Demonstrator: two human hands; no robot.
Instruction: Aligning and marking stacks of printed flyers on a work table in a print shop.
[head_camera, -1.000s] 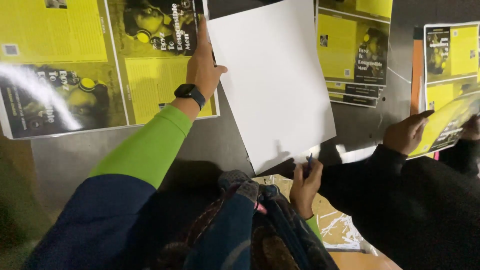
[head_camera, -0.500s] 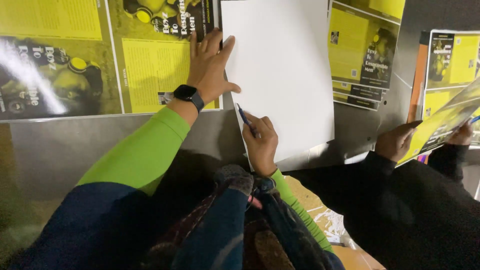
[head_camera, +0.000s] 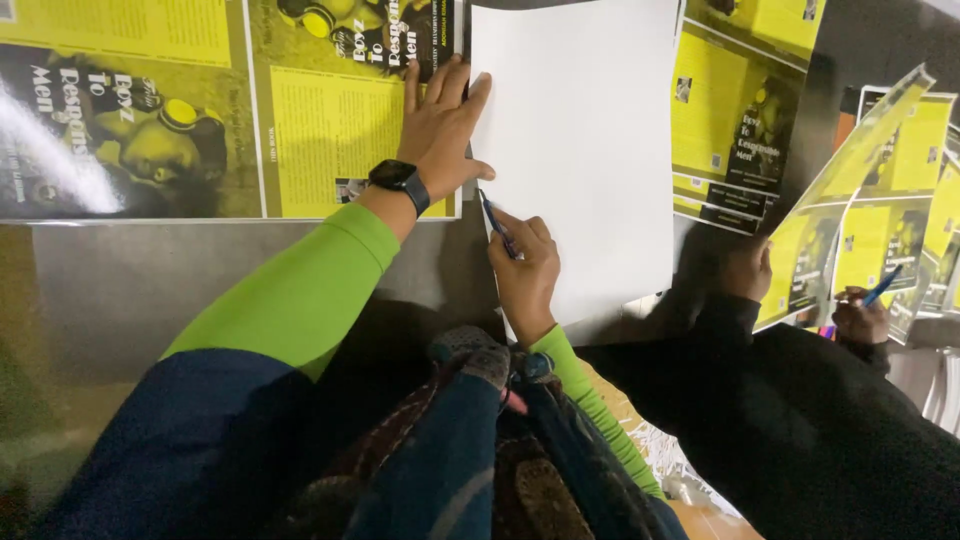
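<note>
Blue pen (head_camera: 496, 224) is gripped in right hand (head_camera: 525, 270) at white sheet's (head_camera: 585, 150) left edge; left hand (head_camera: 440, 130), fingers flat, is pressed just left of it.

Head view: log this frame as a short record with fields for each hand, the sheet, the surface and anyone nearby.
left hand: flat on left edge of white sheet, watch on wrist
right hand: holds blue pen, tip at sheet's left edge
white sheet: blank, lying on the table
yellow prints: spread left and right of sheet
co-worker's hand: at right, holds another blue pen
</note>
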